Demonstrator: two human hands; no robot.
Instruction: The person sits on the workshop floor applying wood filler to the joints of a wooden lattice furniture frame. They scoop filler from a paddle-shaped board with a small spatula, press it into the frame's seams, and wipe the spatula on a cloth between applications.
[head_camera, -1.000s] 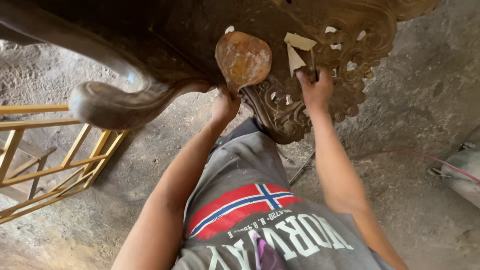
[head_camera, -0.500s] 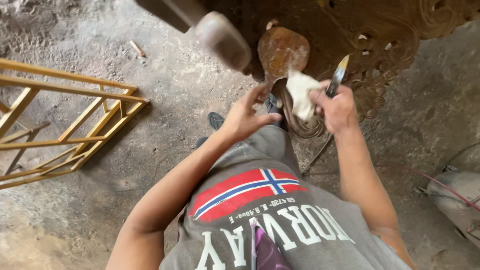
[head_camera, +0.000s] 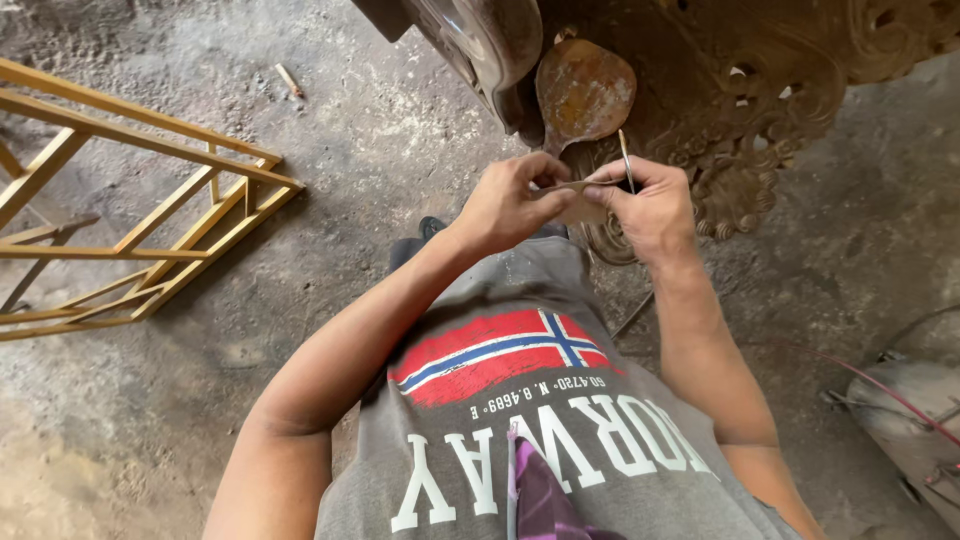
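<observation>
My left hand (head_camera: 513, 198) and my right hand (head_camera: 650, 205) meet in front of my chest, both pinching a small brownish piece of sandpaper (head_camera: 577, 203). A thin metal tool (head_camera: 625, 160) also sticks up from the fingers of my right hand. Just beyond the hands hangs the dark carved wooden furniture piece (head_camera: 745, 90), with a rounded brown flat knob (head_camera: 583, 92) and scrolled openwork carving above my right hand.
A yellow metal frame (head_camera: 130, 215) lies on the dusty concrete floor (head_camera: 300, 150) at the left. A grey machine with red wire (head_camera: 910, 400) sits at the right edge. A small wood scrap (head_camera: 289, 80) lies on the floor farther off.
My hands came off the carving and drew together near my chest. The pale sandpaper is now folded between both hands, and the view has shifted left and down.
</observation>
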